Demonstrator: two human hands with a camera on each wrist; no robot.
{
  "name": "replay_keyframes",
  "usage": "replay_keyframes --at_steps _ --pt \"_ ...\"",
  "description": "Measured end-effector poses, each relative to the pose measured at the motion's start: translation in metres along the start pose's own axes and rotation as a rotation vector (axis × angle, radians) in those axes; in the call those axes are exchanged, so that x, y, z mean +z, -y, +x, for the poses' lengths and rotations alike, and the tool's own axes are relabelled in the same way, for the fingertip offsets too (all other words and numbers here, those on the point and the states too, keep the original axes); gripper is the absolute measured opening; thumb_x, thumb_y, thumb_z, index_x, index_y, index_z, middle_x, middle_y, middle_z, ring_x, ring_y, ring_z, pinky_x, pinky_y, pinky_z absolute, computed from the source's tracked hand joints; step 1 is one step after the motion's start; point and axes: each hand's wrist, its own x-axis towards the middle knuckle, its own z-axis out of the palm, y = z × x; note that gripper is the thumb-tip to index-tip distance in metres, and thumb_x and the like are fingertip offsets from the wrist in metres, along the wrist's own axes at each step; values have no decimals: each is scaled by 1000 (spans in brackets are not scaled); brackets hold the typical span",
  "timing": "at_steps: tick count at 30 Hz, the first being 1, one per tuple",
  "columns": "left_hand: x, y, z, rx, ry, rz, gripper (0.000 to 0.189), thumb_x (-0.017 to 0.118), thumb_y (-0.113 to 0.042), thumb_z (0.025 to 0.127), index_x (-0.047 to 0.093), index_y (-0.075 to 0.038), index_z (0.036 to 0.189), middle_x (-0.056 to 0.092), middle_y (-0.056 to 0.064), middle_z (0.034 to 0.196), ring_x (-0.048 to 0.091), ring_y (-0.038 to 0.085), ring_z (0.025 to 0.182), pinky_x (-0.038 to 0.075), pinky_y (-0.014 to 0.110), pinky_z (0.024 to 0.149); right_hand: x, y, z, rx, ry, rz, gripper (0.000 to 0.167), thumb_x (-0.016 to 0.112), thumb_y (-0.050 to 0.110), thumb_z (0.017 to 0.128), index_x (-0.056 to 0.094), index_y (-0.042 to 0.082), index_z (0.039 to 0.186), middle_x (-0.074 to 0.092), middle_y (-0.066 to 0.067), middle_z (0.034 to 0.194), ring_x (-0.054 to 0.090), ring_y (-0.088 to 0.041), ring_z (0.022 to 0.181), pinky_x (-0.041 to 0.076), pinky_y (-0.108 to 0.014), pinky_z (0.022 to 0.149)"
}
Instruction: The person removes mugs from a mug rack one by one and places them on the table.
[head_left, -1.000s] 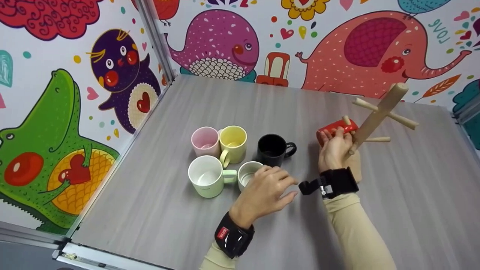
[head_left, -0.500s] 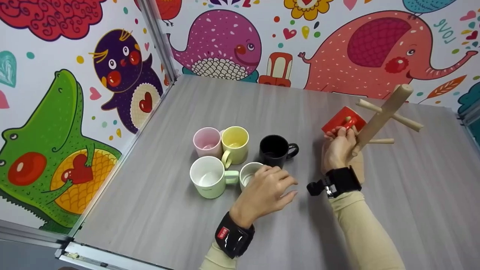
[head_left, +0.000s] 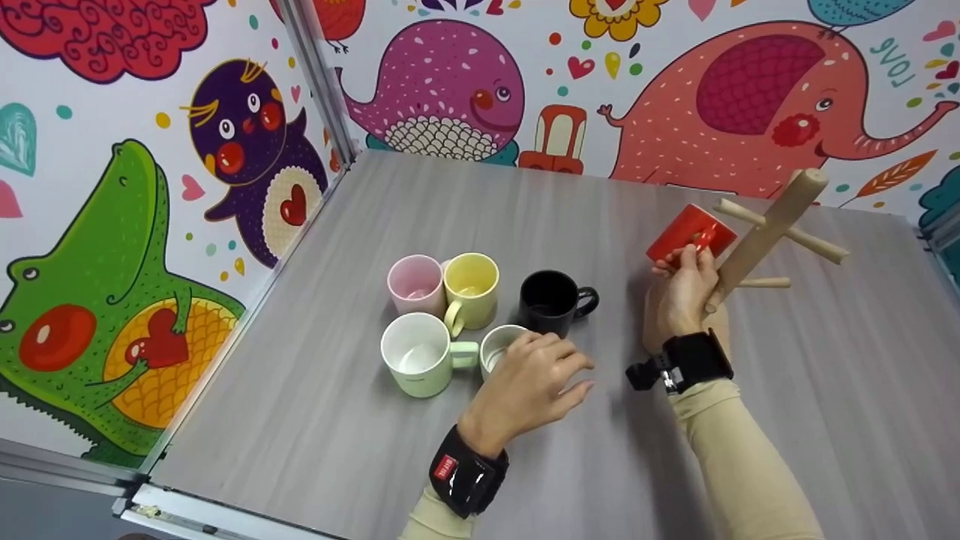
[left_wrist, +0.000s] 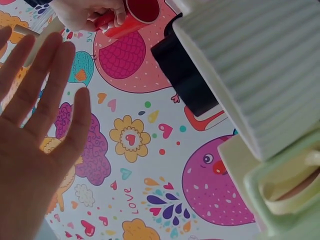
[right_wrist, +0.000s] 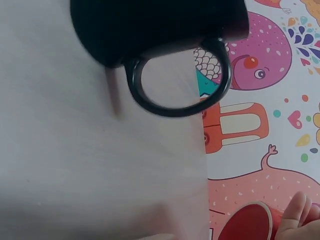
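Observation:
My right hand [head_left: 684,296] pinches the handle of a red mug [head_left: 679,231], which is tilted beside the post of a wooden mug tree [head_left: 765,232]. In the left wrist view the fingers also grip the handle of the red mug [left_wrist: 142,11]. The tree's lower peg near the handle is mostly hidden by the hand and mug. My left hand [head_left: 529,382] hangs with loose, spread fingers over a white mug [head_left: 493,349], overlapping it in the head view; it holds nothing.
Left of the tree stand a black mug [head_left: 546,300], a yellow mug [head_left: 472,289], a pink mug [head_left: 414,283] and a pale green mug [head_left: 416,356], close together. Printed walls [head_left: 585,135] border the grey table [head_left: 315,420] at the back and left.
My right hand has turned the red mug and shifted it slightly up and back; its handle now shows on the upper side. The left hand has stayed in place.

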Motion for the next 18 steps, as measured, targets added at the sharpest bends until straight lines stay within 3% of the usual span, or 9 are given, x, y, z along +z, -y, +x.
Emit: replay_keyframes --at_steps 3,12,18 --pt "0 1 1 0 -7 5 15 75 -30 90 76 -20 100 70 -8 95 63 9 88 47 27 82 1 1 0 3 24 -37 18 41 1 107 49 -3 91 52 -7 75 57 -12 54 51 -20 54" --pt "-1 2 -2 -13 -27 1 14 76 -29 89 77 -20 99 70 -8 95 63 9 88 47 27 77 0 0 -14 95 114 20 24 41 9 109 48 0 88 53 -7 73 56 -14 57 51 -23 58" --pt "-1 3 -4 -17 -23 -17 13 75 -28 90 76 -19 99 70 -7 94 63 11 88 47 27 77 -4 1 -30 72 203 -30 37 41 19 110 52 2 80 54 -6 69 55 -15 58 49 -23 57"
